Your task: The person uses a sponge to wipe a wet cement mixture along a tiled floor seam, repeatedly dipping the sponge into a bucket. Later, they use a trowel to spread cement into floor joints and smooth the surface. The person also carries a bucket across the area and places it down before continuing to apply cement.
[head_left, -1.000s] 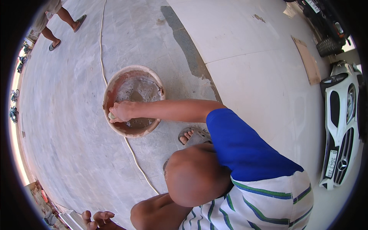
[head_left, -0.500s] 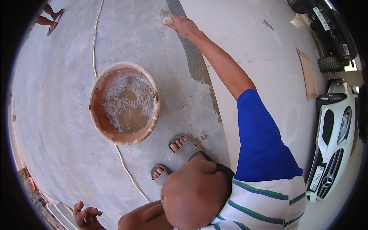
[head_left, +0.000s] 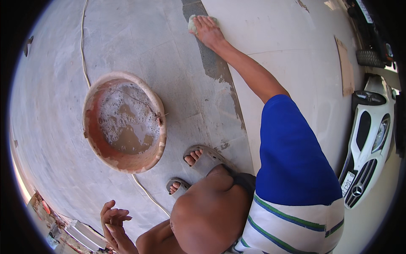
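Far ahead, my right hand (head_left: 209, 32) reaches out over a pale green sponge (head_left: 192, 28), fingers laid across it and pressing it down. The sponge rests on a dark wet strip (head_left: 208, 53) where grey tiles border a paler floor. My left hand (head_left: 115, 224) hovers low at the left, beside my knee, its fingers loosely bent and apart with nothing in them. Between the hands, left of centre, stands a round, worn pinkish tub (head_left: 95, 132). Cloudy brown, foamy water (head_left: 131, 139) lies inside it.
A pale hose or cable (head_left: 83, 51) runs behind the tub and out towards my knee (head_left: 198, 211). My sandalled foot (head_left: 203, 157) is close to the tub. At the right are a white car (head_left: 366, 139), a dark vehicle (head_left: 376, 38) and a brown board (head_left: 345, 67).
My right hand has shifted slightly right and now lies flatter over the sponge. The left hand has come up and inward. Another person's legs at the upper left have mostly left view.
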`<state>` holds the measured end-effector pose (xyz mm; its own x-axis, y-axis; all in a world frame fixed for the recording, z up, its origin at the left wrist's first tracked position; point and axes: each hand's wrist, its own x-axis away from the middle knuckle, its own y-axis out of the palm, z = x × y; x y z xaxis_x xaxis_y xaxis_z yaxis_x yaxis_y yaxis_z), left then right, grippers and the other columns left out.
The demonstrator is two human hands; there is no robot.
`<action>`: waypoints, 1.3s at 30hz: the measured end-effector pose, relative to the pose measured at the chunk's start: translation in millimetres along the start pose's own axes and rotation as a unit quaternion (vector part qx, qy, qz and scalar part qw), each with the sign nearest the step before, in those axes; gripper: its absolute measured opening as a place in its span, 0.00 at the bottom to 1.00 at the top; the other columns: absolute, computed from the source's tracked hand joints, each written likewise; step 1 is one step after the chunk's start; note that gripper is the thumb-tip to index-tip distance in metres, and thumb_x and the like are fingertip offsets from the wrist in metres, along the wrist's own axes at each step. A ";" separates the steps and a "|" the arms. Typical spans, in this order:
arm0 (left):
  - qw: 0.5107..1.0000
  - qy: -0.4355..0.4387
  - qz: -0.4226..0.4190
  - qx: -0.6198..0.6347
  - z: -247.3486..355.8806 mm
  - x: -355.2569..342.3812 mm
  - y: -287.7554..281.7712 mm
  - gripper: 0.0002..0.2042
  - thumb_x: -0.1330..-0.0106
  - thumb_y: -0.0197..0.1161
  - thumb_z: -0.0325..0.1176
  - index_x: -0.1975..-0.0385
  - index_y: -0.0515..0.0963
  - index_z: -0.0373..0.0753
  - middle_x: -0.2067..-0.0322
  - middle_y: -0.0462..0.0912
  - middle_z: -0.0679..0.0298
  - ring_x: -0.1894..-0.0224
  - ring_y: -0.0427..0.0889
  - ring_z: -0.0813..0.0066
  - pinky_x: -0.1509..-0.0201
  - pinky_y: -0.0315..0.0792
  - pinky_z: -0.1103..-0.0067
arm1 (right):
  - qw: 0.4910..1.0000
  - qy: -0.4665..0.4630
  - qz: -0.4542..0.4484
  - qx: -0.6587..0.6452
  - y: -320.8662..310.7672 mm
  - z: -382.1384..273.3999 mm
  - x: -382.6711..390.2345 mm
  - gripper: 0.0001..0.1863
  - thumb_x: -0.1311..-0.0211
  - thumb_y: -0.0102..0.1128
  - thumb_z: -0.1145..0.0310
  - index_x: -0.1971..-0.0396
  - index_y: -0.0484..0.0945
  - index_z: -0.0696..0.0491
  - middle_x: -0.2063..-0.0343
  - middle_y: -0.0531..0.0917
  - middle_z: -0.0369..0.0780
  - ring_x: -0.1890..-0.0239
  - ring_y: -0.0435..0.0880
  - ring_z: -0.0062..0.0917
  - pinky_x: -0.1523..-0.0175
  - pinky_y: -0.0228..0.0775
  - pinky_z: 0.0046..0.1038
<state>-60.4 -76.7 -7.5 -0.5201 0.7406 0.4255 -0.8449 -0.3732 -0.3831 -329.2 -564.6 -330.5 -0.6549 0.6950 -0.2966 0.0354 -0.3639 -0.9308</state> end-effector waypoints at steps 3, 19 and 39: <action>1.000 0.026 -0.017 0.003 4.3 -8.5 6.7 0.26 0.28 0.34 0.53 0.55 0.69 0.35 0.47 0.66 0.52 0.62 0.77 0.77 0.61 0.71 0.81 | 0.999 -0.003 -0.030 0.025 -13.4 -1.3 25.7 0.33 0.32 0.39 0.47 0.39 0.63 0.58 0.40 0.68 0.46 0.36 0.63 0.34 0.30 0.49 0.35; 0.997 0.065 -0.019 0.041 10.1 -10.3 14.1 0.23 0.28 0.38 0.51 0.53 0.69 0.38 0.45 0.68 0.56 0.61 0.74 0.77 0.61 0.68 0.80 | 0.999 0.002 -0.018 -0.039 -66.6 -36.4 122.5 0.31 0.36 0.48 0.51 0.44 0.67 0.63 0.44 0.71 0.50 0.38 0.66 0.37 0.32 0.51 0.38; 0.990 0.131 0.011 0.054 3.0 37.3 -14.4 0.23 0.29 0.39 0.54 0.54 0.70 0.39 0.45 0.68 0.56 0.62 0.74 0.76 0.61 0.67 0.80 | 0.966 0.025 -0.217 -0.141 -144.9 -76.6 218.4 0.31 0.34 0.43 0.48 0.41 0.65 0.59 0.45 0.72 0.51 0.46 0.74 0.39 0.40 0.63 0.37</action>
<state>-68.0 -45.4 16.3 -0.4997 0.8462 0.1848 -0.8499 -0.4379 -0.2931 -419.5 -312.6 -276.8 -0.6179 0.7754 0.1302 -0.0247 0.1464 -0.9889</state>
